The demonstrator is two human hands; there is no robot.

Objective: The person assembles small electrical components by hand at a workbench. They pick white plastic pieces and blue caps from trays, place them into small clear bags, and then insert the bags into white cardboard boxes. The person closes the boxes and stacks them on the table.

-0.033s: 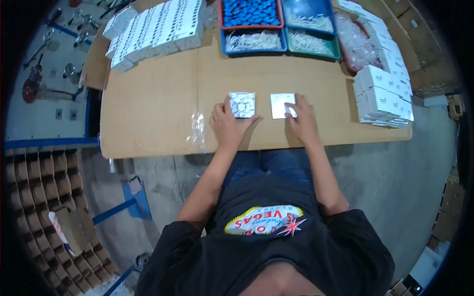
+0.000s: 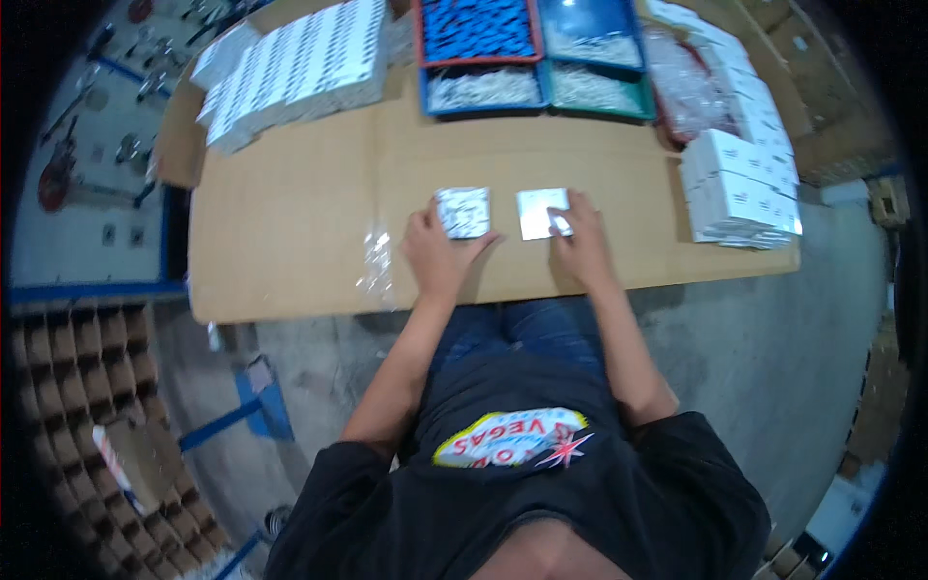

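A small square box (image 2: 464,212) with a patterned silvery-white top lies on the cardboard-covered table in front of me. My left hand (image 2: 440,255) curves around its near left side, fingers along the left edge and thumb by the near right corner. To the right, a short gap away, is a flat white square (image 2: 535,215) with a shiny face. My right hand (image 2: 586,249) holds it at its right side, one finger bent over the face and the others along the far right corner. Its underside is hidden.
Stacked white boxes (image 2: 319,58) stand at the far left, and more white boxes (image 2: 739,188) at the right. Along the back are a red tray (image 2: 420,34) of blue pieces and blue and green trays (image 2: 646,101) of pale pieces. Clear plastic bags (image 2: 686,92) lie beside them.
The whole view has shifted slightly, so the table and my hands appear a little further left and lower. Both hands keep their places on the box and the white square.
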